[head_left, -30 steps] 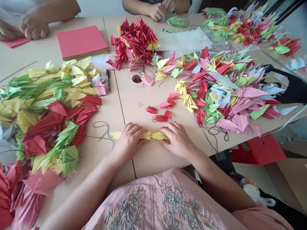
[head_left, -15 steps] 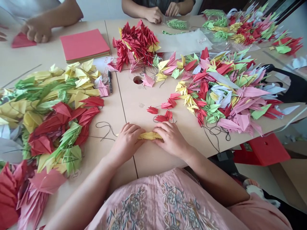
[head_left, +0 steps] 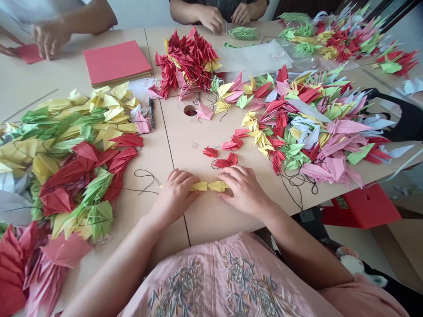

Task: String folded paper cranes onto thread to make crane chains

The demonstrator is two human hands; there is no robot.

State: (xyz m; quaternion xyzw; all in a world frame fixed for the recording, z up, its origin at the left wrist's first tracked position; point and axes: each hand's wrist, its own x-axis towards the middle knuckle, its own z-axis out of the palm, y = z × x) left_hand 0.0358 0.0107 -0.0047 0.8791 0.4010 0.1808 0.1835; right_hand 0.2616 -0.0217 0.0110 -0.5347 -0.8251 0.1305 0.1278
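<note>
two hands, two visible yellow paper sections.
left hand (head_left: 176, 193) grips left section (head_left: 199, 186), right hand (head_left: 243, 190) pinches right section (head_left: 218, 186), fingers curled; both lie end to end over one table (head_left: 185, 149), near one pen (head_left: 151, 113).

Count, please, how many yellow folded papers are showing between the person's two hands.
2. The left yellow paper is at the left hand, and the right yellow paper is at the right hand. More may be hidden under the hands.

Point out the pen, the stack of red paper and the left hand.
Pen (head_left: 151, 113): head view, on its barrel.
Stack of red paper (head_left: 116, 61): head view, on its top sheet.
Left hand (head_left: 176, 194): head view, back of the hand.
</note>
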